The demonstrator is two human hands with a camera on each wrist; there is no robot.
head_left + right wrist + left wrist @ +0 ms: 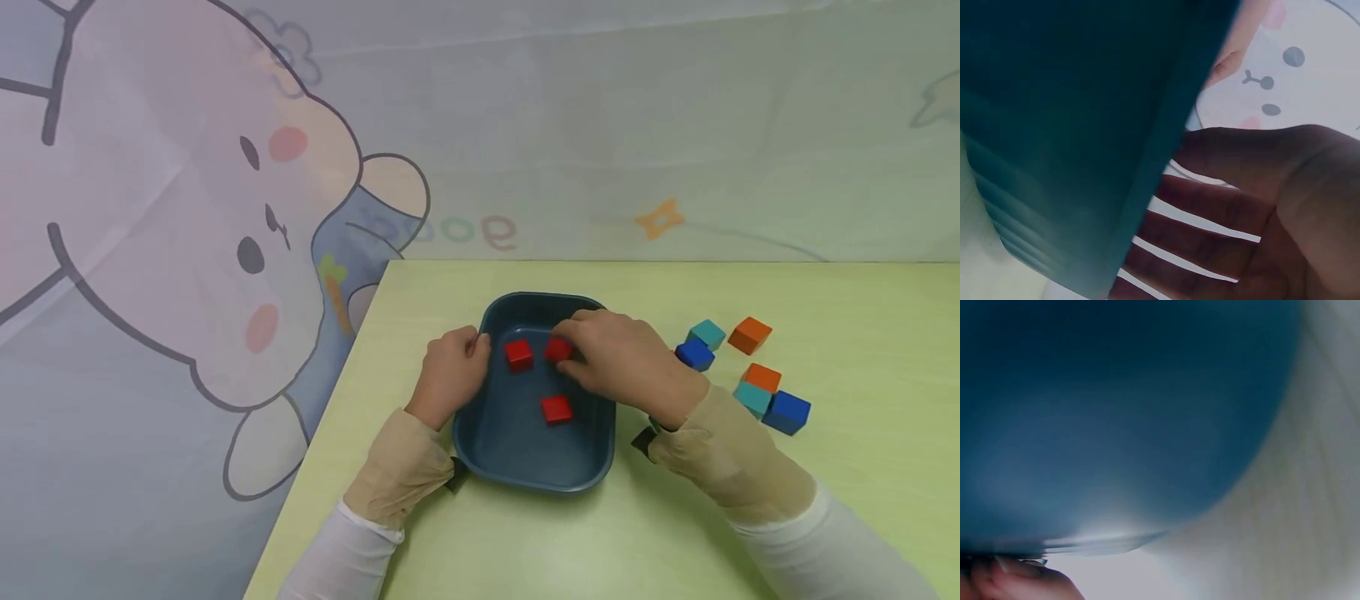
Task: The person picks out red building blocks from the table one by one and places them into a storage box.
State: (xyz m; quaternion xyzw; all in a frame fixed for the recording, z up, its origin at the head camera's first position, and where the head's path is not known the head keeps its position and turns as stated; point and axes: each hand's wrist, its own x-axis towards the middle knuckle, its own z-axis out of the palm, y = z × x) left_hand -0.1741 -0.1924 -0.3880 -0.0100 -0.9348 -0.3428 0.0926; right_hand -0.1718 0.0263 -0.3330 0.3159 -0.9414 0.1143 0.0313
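Observation:
A dark blue plastic bin (517,454) stands on the table. My left hand (452,371) grips its left rim; in the left wrist view the bin's outer wall (1116,425) looms above a few of my fingertips (1029,584). Reaching over the right rim, my right hand (630,358) pinches a red block (557,348) inside the bin. Two more red blocks lie on the bin floor, one to the left (519,355) and one nearer (557,409). From the right wrist, the bin wall (1072,125) hides the fingertips of that hand (1260,200).
Right of the bin are two loose groups of blocks: blue (695,354), teal (707,333) and orange (750,335) farther back, with another orange (762,377), teal (752,399) and blue (787,412) nearer. A printed cloth (600,125) hangs behind the pale green table (885,500).

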